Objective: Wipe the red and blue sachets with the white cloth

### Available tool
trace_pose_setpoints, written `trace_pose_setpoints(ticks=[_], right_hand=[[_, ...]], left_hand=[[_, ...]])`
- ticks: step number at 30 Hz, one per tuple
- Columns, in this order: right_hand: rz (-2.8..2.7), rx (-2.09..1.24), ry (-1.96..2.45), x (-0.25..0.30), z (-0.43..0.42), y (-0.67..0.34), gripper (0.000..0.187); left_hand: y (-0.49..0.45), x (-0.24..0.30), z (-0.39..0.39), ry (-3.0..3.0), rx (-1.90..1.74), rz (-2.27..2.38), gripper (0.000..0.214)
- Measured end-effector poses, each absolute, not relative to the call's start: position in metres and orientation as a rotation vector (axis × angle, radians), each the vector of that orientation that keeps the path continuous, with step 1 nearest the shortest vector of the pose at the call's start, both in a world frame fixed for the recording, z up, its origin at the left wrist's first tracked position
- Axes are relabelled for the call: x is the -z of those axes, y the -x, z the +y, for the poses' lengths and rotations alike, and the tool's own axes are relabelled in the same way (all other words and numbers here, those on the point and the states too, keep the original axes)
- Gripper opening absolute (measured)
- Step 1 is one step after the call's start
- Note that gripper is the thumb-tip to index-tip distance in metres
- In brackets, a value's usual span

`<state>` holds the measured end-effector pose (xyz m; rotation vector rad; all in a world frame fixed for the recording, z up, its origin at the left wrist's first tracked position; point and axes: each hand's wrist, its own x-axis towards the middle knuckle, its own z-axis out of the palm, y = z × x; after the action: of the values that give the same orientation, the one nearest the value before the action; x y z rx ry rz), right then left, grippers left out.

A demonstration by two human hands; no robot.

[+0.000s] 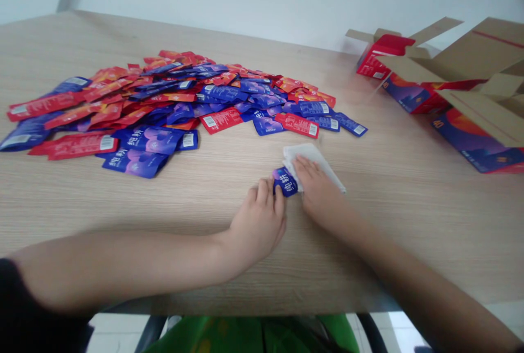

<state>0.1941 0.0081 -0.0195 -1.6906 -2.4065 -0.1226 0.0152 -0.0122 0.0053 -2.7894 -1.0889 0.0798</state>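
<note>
My left hand (258, 221) rests on the table with its fingers curled on the near end of a blue sachet (285, 181). My right hand (317, 192) lies flat, fingers pressed on a white cloth or paper (317, 157) that covers the far part of that sachet. Both hands meet at the sachet in the middle of the wooden table (409, 216). Behind them spreads a large heap of red and blue sachets (172, 102).
Opened cardboard boxes (462, 77) with red and blue printed cartons lie at the right back of the table. A white wall runs behind. The table's near edge is just under my forearms, with a green seat (245, 334) below.
</note>
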Motion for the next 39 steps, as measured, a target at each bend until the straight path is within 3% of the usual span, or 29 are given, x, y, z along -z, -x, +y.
trace_pose_setpoints(ticks=[4,11,18,25,33,39], right_hand=[[-2.324,0.213,1.821,0.019,0.016,-0.203,0.059],[-2.593,0.157,1.459,0.018,-0.008,-0.167,0.057],[-2.35,0.146,1.797,0.014,0.017,-0.202,0.06],[-2.545,0.108,1.415,0.023,-0.009,-0.165,0.058],[-2.316,0.148,1.802,0.019,0.018,-0.203,0.06],[-2.526,0.145,1.447,0.023,-0.009,-0.165,0.055]], left_hand=[[-0.015,-0.004,-0.012,2.789,-0.102,-1.109,0.057],[-0.016,-0.005,-0.012,2.815,-0.137,-1.058,0.047],[-0.015,-0.004,-0.012,2.774,-0.086,-1.097,0.057],[-0.015,-0.005,-0.011,2.833,-0.135,-1.028,0.045],[-0.015,-0.003,-0.013,2.773,-0.078,-1.093,0.056],[-0.015,-0.007,-0.012,2.802,-0.136,-1.039,0.047]])
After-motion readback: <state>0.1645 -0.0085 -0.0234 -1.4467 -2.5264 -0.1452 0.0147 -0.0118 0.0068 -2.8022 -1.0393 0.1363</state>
